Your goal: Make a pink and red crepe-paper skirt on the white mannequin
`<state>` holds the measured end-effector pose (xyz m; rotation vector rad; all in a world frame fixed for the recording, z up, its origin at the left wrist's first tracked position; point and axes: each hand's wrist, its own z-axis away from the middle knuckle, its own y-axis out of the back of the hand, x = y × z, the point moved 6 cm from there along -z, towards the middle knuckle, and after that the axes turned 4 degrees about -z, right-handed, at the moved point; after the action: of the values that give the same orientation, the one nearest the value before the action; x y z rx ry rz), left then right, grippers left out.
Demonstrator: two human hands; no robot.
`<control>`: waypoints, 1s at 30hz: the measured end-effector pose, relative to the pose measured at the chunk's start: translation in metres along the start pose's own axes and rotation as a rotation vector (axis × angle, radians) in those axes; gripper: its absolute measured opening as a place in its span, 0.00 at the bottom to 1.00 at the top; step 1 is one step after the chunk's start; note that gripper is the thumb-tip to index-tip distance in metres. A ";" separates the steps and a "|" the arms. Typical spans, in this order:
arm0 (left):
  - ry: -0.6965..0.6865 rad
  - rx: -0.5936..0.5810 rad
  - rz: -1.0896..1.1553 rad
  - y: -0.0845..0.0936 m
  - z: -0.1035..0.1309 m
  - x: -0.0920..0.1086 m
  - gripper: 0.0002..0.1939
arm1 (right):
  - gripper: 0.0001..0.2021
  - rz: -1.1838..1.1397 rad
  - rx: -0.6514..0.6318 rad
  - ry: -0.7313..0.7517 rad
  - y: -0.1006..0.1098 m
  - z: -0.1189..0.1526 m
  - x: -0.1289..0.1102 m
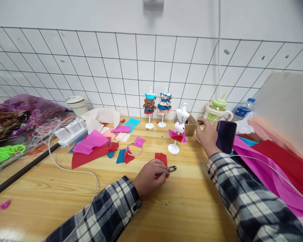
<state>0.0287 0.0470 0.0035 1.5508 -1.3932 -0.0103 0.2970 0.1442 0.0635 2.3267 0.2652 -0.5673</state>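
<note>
My left hand (151, 176) rests low over the table with its fingers closed around a dark metal tool (173, 168), whose oval looped end sticks out to the right; the rest is hidden. Under those fingers lies a piece of red crepe paper (161, 157). At the right edge of a small cardboard box (191, 127), my right hand (207, 135) is stretched forward, its fingers bent and mostly hidden. Between the hands stands a white mini dress form (179, 127) with a pink and red frill round its lower part.
Two dressed mini forms, one brown and blue (149, 106), one blue and peach (164, 107), stand by the wall. Paper scraps (91, 143), a metal ring (134, 149) and a white power strip (71, 132) lie left. Rightward are a phone (226, 137) and a green-lidded cup (216, 110).
</note>
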 end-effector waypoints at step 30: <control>-0.273 -0.256 -0.377 0.011 -0.006 0.015 0.11 | 0.10 -0.620 -0.949 0.231 -0.004 0.159 -0.085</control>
<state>0.0297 0.0414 0.0222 1.6113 -1.2261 -0.6270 0.1692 0.0345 -0.0021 1.3478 1.1180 -0.3308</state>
